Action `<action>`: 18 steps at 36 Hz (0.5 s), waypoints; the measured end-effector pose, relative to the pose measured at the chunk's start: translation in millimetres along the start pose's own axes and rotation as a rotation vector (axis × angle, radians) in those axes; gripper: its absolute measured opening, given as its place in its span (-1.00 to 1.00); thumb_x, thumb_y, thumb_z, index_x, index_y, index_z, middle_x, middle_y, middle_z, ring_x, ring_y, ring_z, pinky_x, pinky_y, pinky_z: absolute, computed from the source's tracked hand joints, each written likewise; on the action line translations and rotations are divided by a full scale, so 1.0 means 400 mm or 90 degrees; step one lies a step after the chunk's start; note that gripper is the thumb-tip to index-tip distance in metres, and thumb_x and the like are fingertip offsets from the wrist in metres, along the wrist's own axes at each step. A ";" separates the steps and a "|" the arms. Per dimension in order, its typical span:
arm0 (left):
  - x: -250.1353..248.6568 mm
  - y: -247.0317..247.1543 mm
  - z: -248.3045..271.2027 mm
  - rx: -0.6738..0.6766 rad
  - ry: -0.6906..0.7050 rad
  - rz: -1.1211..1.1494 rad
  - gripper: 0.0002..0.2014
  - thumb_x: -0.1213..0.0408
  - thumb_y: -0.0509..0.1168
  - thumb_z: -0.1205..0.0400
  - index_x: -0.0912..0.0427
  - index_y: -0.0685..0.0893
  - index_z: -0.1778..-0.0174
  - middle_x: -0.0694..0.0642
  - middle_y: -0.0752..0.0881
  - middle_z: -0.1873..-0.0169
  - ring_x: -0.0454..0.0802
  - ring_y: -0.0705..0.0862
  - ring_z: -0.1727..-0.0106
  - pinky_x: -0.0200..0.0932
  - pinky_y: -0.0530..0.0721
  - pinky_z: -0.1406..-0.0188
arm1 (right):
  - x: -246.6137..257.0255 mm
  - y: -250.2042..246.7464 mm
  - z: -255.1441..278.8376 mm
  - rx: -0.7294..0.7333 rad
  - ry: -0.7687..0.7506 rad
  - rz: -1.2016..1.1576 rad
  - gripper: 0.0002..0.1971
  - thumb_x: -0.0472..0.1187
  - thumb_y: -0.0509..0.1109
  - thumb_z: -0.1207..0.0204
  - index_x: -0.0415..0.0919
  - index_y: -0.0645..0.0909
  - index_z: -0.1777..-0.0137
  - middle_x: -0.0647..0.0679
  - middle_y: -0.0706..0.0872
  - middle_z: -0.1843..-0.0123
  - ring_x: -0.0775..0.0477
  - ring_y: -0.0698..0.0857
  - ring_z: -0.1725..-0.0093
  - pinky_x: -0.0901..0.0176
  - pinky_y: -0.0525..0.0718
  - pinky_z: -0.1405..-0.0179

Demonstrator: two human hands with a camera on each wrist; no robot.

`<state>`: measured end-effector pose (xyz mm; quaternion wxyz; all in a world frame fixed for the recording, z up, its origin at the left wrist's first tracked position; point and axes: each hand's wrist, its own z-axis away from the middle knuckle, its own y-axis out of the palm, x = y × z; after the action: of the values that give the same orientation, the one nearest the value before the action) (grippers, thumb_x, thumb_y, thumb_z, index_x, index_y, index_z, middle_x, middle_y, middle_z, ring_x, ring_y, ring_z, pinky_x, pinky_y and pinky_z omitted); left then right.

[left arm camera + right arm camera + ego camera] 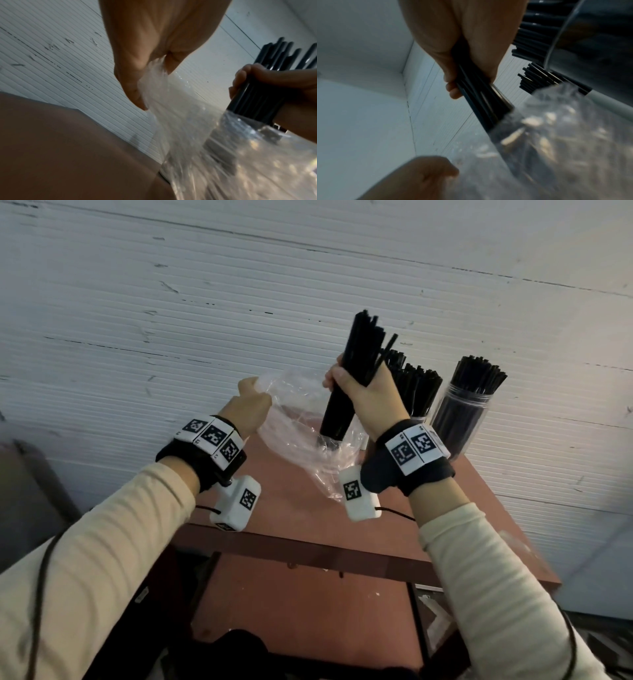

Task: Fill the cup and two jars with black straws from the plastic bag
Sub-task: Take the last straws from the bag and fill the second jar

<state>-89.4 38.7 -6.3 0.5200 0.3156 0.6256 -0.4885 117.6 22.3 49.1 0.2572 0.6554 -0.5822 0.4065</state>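
Between the two raised hands hangs a clear plastic bag (301, 419), its mouth held open above the reddish-brown table (274, 546). The left hand (248, 409) has its fingers curled tight on the bag's rim; the left wrist view shows thumb and fingers pinching the gathered film (154, 86). The right hand (363, 395) is wrapped firmly around a thick bundle of black straws (356, 364), gripping it about midway. The bundle stands nearly upright, its top ends fanning a little above the fist, its lower end at the bag's opening with the very bottom seen through the plastic. Blur keeps me from telling whether any loose straws lie deeper in the bag.

Just beyond the right hand, at the far edge of the table against the white ribbed wall (171, 302), stand the containers. A clear jar (460, 419) to the right of that hand is packed with black straws poking well above its rim. Behind the hand's knuckles a second packed container (419, 395) shows, mostly hidden, and more straw tips rise behind the wrist. I cannot make out which of these is the cup.
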 end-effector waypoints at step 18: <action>0.053 0.008 -0.049 -0.036 -0.027 -0.225 -0.47 0.04 0.31 -0.38 0.24 0.67 -0.22 0.24 0.73 -0.17 0.27 0.70 -0.20 0.05 0.67 -0.25 | 0.068 -0.033 0.018 -0.138 -0.069 -0.069 -0.89 -0.43 0.25 -0.63 -0.27 0.43 -0.08 -0.11 0.68 0.19 -0.05 0.73 0.15 -0.06 0.69 -0.09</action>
<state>-98.7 55.7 -28.0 0.4479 0.1760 0.6735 -0.5611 131.8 3.7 69.7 0.3165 0.6753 -0.5993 0.2909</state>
